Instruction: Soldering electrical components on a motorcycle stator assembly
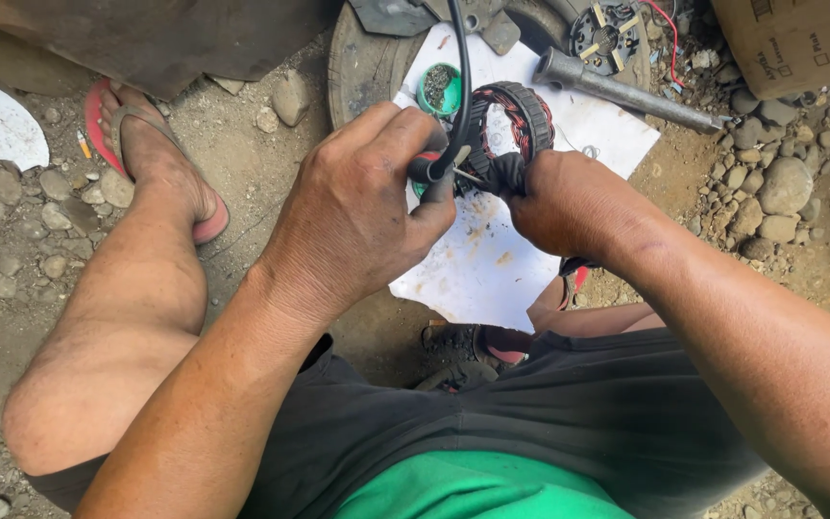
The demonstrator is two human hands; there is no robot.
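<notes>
Hands meet over a white sheet (492,259) spread on the gravel ground (21,240). The left hand (357,216) has its grip closed around a tool with a red-and-black handle (425,165), thumb pressed along it, and a black cable (460,77) runs from that handle up toward the top edge of the view. A thin metal tip (470,176) sticks out from the tool toward a ring of wound wire (511,115), dark with reddish copper coils, held just above the upper part of the sheet. The right hand (569,207) grips the lower edge of that ring, fingers curled tight on it; the tip seems to touch the ring near those fingers, though the spot is partly hidden.

Just beyond the ring, near the sheet's top edge, sits a small green cup (439,91) with dark bits in it. A grey metal pipe (626,91) lies slanted across the sheet's top right corner, and a round black part with brass pieces (605,37) rests beyond it. A cardboard box (799,38) stands at the top right. The person's foot in a red sandal (146,159) is planted on the ground to the left of the sheet.
</notes>
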